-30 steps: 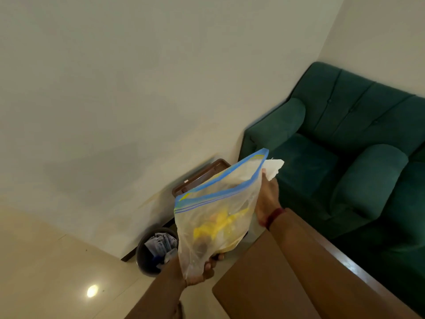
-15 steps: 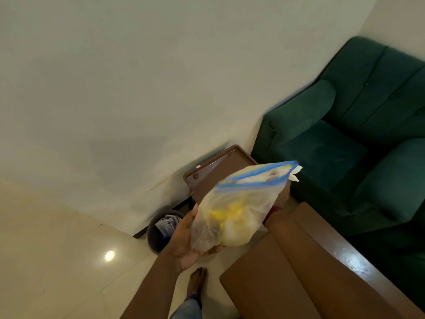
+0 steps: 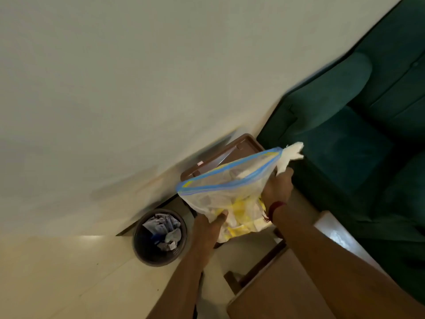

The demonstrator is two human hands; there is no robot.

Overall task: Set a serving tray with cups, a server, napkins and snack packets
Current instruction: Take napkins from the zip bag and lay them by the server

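- Left hand has its grip on the bottom of a clear bag of yellow packets.
- Right hand clasps bag edge and white napkin.
- Bag is held above a brown tray, near a bin.

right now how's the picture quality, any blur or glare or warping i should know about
Head view: motion blur smears the wall's lower edge and the brown tray; the zip bag and both hands, left hand and right hand, are soft too. Wide-angle tilt slants the room. Glare sits on the wooden table. The green sofa is dim.
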